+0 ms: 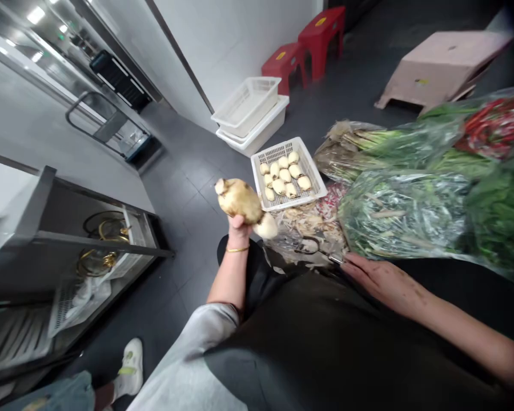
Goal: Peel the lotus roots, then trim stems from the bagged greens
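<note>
My left hand (239, 226) is closed around a lotus root (239, 200), holding it up in front of me. Most of the root is yellowish-brown with dark spots, and its lower right end is pale. My right hand (379, 279) grips the handle of a peeler (310, 245), whose dark looped head points left, apart from the root. Beneath the peeler lies a heap of pale peelings (314, 225). Just beyond it, a white slotted basket (316, 176) holds several pale, peeled lotus root pieces (285, 175) in rows.
Bagged greens (405, 211) and red chillies (499, 125) lie on the right. Behind the basket are stacked white tubs (252, 108), red stools (321, 37) and a pink stool (439, 65). A metal shelf (98, 242), a trolley (111, 128) and another person's shoe (131, 365) are on the left.
</note>
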Demonstrator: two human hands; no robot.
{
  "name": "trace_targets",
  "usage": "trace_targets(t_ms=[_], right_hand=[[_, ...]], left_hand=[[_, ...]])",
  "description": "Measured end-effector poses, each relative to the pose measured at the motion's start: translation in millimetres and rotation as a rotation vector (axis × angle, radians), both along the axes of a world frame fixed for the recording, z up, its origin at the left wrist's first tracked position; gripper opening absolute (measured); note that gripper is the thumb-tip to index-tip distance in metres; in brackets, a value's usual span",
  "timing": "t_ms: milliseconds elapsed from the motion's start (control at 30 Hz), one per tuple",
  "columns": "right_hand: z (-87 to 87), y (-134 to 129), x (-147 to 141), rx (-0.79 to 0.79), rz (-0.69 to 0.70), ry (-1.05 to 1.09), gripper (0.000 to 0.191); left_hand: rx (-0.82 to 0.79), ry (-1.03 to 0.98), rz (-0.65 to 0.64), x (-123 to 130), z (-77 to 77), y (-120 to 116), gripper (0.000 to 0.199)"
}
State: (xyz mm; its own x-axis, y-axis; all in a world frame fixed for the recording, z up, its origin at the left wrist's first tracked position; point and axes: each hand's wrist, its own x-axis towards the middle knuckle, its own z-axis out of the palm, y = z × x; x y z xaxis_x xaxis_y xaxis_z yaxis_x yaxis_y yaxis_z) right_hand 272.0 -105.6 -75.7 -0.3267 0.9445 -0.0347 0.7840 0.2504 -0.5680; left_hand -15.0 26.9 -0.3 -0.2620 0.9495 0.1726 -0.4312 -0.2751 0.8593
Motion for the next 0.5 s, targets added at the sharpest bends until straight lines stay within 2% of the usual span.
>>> trace_targets(t_ms=[133,200,233,300,400,467,500], right_hand=[[40.7,36.2,-55.6,0.136,0.0,0.009,0.043],[45.0,43.9,-72.6,0.171,-0.005,-0.026,0.043],[39.5,42.0,-71.3,0.162,-0.009,-0.057,0.043],[17.2,28.0,-48.6,0.08,0.007,-0.112,0.042],[-16.8,0.1,7.3,-0.127,0.078,-0.072,0.04],[-17.5,-6.0,28.1,-0.19,0.074,-0.02,0.037],[-8.5,-3.1,28.1,-0.173,0.03,-0.027,0.035]], left_hand=[[-0.043,-0.029,-0.01,20.5,-1.3,-12.9,0.098],[-0.058,-0.042,0.013,28.8,-3.2,-16.5,0.096],[-0.06,-0.048,0.02,30.2,-4.0,-17.0,0.096],[-0.047,-0.071,0.036,26.5,-4.4,-14.8,0.093],[-0.027,-0.123,0.074,8.4,0.1,-6.0,0.086],[-0.037,-0.14,0.06,-4.5,5.5,0.3,0.085],[-0.038,-0.148,0.039,-9.4,8.1,2.7,0.087]])
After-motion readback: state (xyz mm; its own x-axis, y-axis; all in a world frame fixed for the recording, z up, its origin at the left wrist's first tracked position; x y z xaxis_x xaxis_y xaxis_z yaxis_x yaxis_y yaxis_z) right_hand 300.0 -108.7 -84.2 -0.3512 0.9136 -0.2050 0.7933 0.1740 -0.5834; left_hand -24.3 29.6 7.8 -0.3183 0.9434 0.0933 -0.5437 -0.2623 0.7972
